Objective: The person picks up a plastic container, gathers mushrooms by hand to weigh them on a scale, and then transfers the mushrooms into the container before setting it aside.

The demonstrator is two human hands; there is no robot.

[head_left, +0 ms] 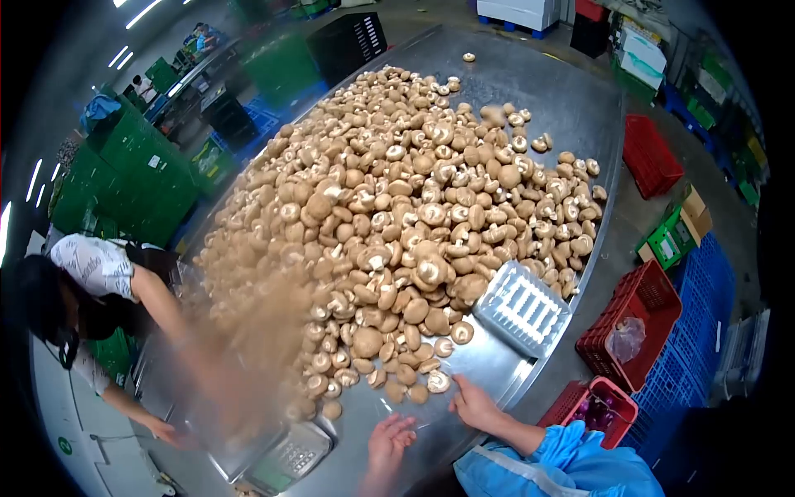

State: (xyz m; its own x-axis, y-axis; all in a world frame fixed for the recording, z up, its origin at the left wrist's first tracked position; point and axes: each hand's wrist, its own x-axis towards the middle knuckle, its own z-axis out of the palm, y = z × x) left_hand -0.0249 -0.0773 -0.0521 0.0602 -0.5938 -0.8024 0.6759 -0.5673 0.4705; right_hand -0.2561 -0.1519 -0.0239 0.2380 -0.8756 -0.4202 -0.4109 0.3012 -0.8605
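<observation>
My left hand point(389, 441) is at the front edge of the metal table, palm turned up and fingers loosely apart, holding nothing I can make out. To its right, my right hand point(479, 404) has its fingers bent in at the rim of what looks like a clear plastic tray point(421, 416); only faint edges of it show. Just beyond both hands lies a large heap of brown shiitake mushrooms point(397, 240), some with white stems up. A stack of clear plastic trays point(523, 308) sits against the heap at the right table edge.
At left a co-worker point(99, 282) reaches over the table, one arm blurred among moving mushrooms. A weighing scale point(291, 457) stands near the front edge. Red crates point(633, 323) and blue pallets point(691, 331) are at right. Green crates point(132, 178) are stacked behind the co-worker.
</observation>
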